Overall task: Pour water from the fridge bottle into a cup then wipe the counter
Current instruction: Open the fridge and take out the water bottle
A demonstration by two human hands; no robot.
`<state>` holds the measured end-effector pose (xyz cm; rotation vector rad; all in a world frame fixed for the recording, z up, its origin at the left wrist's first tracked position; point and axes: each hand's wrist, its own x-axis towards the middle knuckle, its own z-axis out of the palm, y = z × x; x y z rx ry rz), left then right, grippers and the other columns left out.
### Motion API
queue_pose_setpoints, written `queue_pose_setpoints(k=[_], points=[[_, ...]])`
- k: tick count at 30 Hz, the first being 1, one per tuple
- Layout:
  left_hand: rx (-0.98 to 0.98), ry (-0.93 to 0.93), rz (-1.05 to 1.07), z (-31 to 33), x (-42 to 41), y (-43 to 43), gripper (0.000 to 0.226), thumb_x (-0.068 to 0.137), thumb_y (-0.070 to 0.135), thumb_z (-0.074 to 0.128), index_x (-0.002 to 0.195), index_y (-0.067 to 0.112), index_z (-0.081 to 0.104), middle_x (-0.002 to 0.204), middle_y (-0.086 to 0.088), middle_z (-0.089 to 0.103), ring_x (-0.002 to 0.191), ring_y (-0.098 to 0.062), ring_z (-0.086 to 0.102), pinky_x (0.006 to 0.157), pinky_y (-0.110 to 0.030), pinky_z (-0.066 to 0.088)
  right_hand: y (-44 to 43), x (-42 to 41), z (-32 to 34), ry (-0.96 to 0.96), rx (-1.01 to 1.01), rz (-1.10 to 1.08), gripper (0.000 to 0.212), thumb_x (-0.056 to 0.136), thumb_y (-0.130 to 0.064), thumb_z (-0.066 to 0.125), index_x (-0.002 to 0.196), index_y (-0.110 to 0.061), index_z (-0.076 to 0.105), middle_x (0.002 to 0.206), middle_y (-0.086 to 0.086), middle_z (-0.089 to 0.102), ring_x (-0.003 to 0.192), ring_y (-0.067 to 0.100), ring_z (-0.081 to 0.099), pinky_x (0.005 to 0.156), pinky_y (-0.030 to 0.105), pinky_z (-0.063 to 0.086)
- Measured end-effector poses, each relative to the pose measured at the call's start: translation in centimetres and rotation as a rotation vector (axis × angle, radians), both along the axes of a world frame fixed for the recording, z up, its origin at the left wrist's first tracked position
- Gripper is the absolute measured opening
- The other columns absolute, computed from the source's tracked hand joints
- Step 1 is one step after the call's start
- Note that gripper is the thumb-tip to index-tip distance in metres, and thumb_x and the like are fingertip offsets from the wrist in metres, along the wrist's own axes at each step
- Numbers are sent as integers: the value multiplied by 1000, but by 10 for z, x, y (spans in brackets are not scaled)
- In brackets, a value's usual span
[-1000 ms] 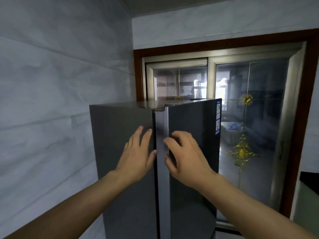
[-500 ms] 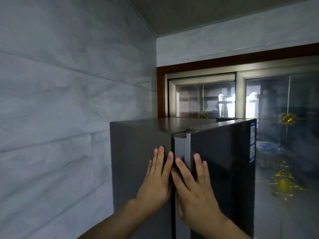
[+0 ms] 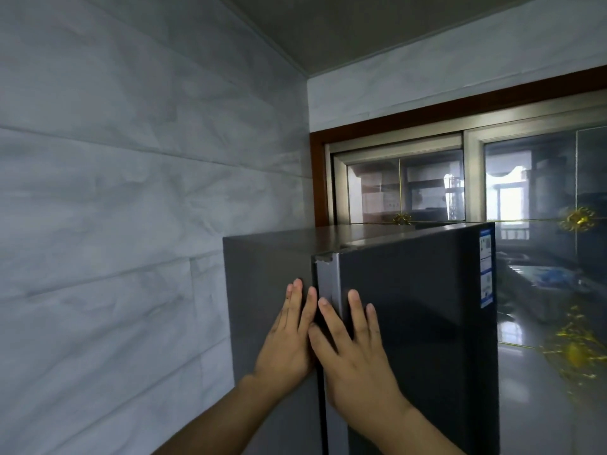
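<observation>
A tall dark grey fridge stands in the corner, with its door edge facing me. My left hand lies flat on the fridge's left side panel, fingers straight and pointing up. My right hand presses flat on the door's front beside its silver edge strip, fingers spread. The two hands sit side by side, almost touching at the door seam. The door looks slightly ajar at the top. No bottle, cup or counter is in view.
A grey marbled tile wall runs close along the left of the fridge. Behind the fridge is a brown-framed sliding glass door with gold ornaments. A blue-and-white label is on the fridge door's right edge.
Both hands flattened and moved together at the door seam; my right fingers, earlier curled at the door edge, now lie straight. The view came closer and tilted up.
</observation>
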<state>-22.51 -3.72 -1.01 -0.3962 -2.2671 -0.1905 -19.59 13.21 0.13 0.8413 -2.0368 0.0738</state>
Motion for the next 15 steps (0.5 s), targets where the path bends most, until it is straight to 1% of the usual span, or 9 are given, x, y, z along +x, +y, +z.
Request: queue_pose_setpoints(k=[2,5,6,8,10,11,13,15], points=[[1,-14,22,3,5,4,100,100,40,51,141,45,-40,155,16,-41,148,-6,-29,124,-33,20,2,1,1,-26,-9,8,90,49,-25,88,133,-20,58,157,11,31,145,49,13,108,62,18],[17,-37,7,6,7,3,101,101,38,51,137,50,-43,152,20,-44,146,-3,-31,121,-26,23,-1,0,1,-39,-20,32,93,48,-24,90,134,-21,55,158,12,28,146,49,12,110,61,16],[22,-35,9,7,9,4,101,101,37,52,138,50,-42,153,20,-43,147,-5,-30,121,-27,24,2,2,1,-43,-24,42,92,48,-24,90,134,-22,55,158,12,28,146,49,11,110,60,15],[50,-34,2,8,12,6,95,102,38,46,139,50,-40,156,14,-41,151,-10,-24,122,-33,25,14,6,-3,-11,-27,64,85,52,-25,87,132,-22,56,158,12,26,147,49,8,111,60,14],[82,-12,3,12,16,8,83,101,44,35,142,49,-36,162,5,-30,154,-17,-13,122,-40,27,34,10,-7,71,-10,75,73,64,-27,77,133,-21,54,159,11,24,148,49,2,116,63,12],[97,-1,7,13,17,12,81,99,45,34,144,47,-33,164,1,-24,155,-20,-8,122,-41,27,47,13,-10,111,-10,86,65,72,-29,69,134,-20,52,159,10,24,149,48,0,119,64,12],[138,-4,9,21,19,18,88,99,43,45,150,38,-27,165,-2,-20,155,-23,-3,121,-39,25,70,19,-14,140,-28,120,54,83,-31,55,135,-16,50,159,9,24,149,48,2,117,64,17],[178,-4,23,30,17,25,94,97,41,55,155,28,-18,166,-4,-18,154,-25,-1,119,-38,20,93,26,-18,152,-39,130,51,88,-28,53,137,-14,52,161,8,23,149,48,5,116,64,22]])
